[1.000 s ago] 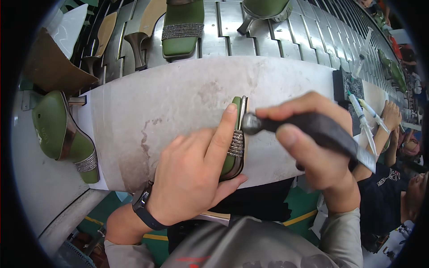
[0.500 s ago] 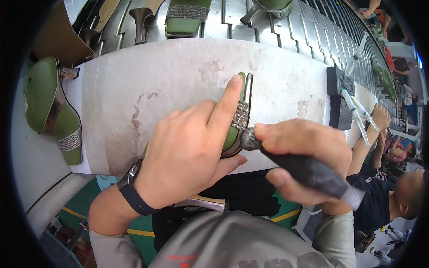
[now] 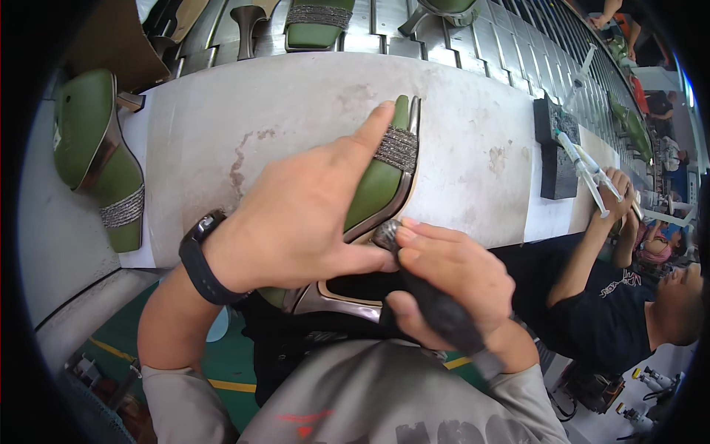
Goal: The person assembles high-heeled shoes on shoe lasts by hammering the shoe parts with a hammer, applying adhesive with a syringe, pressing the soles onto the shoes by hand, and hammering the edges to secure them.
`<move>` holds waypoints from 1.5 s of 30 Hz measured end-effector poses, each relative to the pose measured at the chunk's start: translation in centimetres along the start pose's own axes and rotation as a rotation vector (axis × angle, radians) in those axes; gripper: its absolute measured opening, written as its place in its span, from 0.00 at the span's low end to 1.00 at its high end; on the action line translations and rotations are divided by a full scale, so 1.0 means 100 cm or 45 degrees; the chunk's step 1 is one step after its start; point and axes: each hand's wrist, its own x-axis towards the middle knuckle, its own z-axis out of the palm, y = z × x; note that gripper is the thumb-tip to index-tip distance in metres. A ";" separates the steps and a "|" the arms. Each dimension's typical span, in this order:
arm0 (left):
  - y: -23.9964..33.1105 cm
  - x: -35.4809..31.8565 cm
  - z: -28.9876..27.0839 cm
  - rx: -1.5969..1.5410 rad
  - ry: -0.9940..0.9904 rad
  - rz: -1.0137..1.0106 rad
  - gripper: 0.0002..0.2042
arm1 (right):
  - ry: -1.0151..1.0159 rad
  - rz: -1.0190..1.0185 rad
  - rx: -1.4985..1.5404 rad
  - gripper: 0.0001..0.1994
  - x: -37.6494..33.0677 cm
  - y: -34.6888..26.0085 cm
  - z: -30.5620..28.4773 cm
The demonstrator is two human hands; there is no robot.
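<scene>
1 green shoe (image 3: 376, 191), toe away, long axis slanting right; left hand (image 3: 296, 218) clamping it, right hand (image 3: 460, 275) gripping dark tool (image 3: 438, 305).

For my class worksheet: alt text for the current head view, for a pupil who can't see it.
A person's left hand holds a green shoe partly over a pale board while the right hand grips a dark tool beside the shoe's edge. Another green shoe lies at the left.

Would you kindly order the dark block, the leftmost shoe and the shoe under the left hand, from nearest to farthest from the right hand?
1. Shoe under the left hand: left of the right hand.
2. Dark block: upper right.
3. Leftmost shoe: far left.
</scene>
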 end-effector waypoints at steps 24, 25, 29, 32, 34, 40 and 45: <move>-0.020 -0.016 -0.004 -0.153 0.134 0.065 0.25 | -0.224 -0.063 0.178 0.18 0.014 -0.015 0.023; -0.019 -0.015 -0.005 -0.156 0.098 0.020 0.25 | -0.220 -0.064 0.175 0.18 0.017 -0.017 0.022; -0.024 -0.022 -0.001 -0.147 0.179 0.061 0.24 | -0.310 0.016 0.110 0.19 0.024 -0.024 0.018; -0.029 -0.023 0.001 -0.180 0.199 0.066 0.22 | -0.205 0.087 0.189 0.19 0.005 -0.015 0.024; -0.028 -0.021 0.000 -0.188 0.186 0.073 0.22 | -0.093 0.089 0.163 0.19 -0.011 -0.012 0.029; -0.021 -0.019 -0.003 -0.129 0.206 0.117 0.21 | -0.108 0.196 0.206 0.18 0.004 -0.022 0.018; -0.021 -0.020 0.000 -0.130 0.192 0.049 0.20 | -0.244 0.121 0.136 0.17 0.020 -0.020 0.014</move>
